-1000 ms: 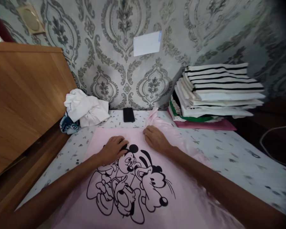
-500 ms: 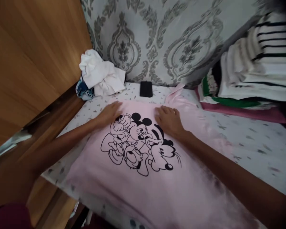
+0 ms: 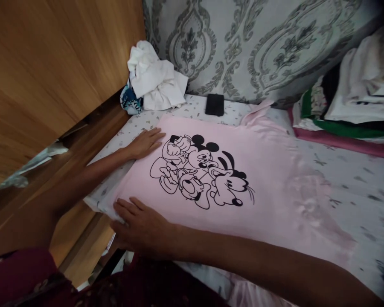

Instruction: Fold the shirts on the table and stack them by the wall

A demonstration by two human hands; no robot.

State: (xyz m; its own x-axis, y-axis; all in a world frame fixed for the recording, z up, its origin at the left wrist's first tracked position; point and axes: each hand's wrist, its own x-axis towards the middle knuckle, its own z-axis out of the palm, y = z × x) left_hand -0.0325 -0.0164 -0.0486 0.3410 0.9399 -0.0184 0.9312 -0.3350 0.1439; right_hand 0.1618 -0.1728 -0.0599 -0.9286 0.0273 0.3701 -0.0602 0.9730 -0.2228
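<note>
A pink T-shirt (image 3: pixel 269 179) with a black line print of cartoon characters lies spread on the white patterned cloth, its hem toward the left and a sleeve at the far side. My left hand (image 3: pixel 146 143) rests on the far part of the hem, open, its fingers stretched flat on the fabric. At the near hem corner lies my right hand (image 3: pixel 145 226), fingers extended over the pink edge and thumb apart on the near side. Part of the shirt's near side is hidden behind my right forearm.
A black flat object (image 3: pixel 214 105) lies near the wall. White crumpled clothes (image 3: pixel 160 81) sit at the back left beside a wooden cabinet (image 3: pixel 64 64). Folded clothes (image 3: pixel 361 94) are stacked at the back right. The patterned cloth (image 3: pixel 348 187) covers the surface underneath.
My right hand has moved from the shirt's far side to the near left corner. My left hand stays near the far hem. The shirt looks flatter, and the view has shifted.
</note>
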